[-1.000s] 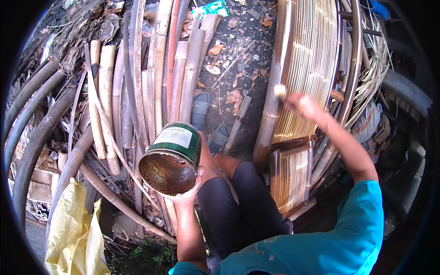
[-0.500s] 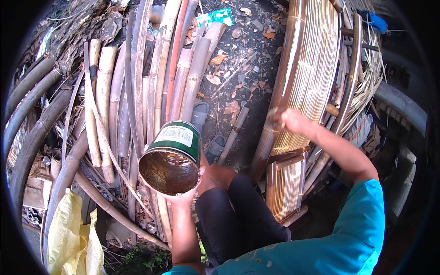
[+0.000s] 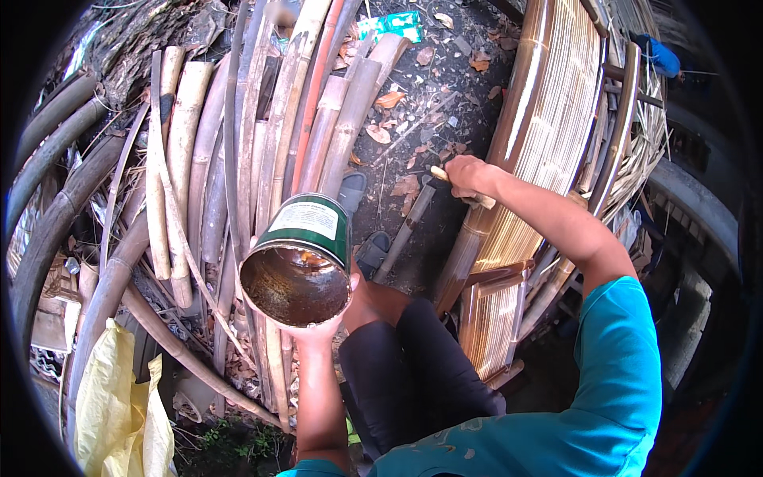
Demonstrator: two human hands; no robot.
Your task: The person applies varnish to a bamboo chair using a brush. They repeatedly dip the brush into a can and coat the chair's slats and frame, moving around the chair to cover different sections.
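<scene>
My left hand (image 3: 318, 330) holds a round metal can (image 3: 322, 222), green with a white label, its mouth tilted toward me. Glossy brown liquid coats the can's inner wall and bottom. My right hand (image 3: 469, 175) is closed round a paintbrush (image 3: 439, 172); its pale handle end pokes out on the left, and its head is at the frame's thick edge pole. Under and beyond that hand lies a glossy brown bamboo frame (image 3: 509, 143) filled with thin slats (image 3: 552, 119). A smaller slatted section (image 3: 489, 326) adjoins it nearer to me. The bristles are mostly hidden.
Long bamboo poles (image 3: 187, 159) lie in a pile on the left, with curved ones (image 3: 71, 199) farther out. A yellow sack (image 3: 119, 397) sits at lower left. Dry leaves (image 3: 389, 99) and a green wrapper (image 3: 393, 25) litter the dirt. Grey slippers (image 3: 372, 253) are on my feet.
My right hand has moved left and slightly up with the paintbrush, from over the frame's edge pole toward its outer side. The can stays in my left hand, tipped slightly differently. The view has shifted a little.
</scene>
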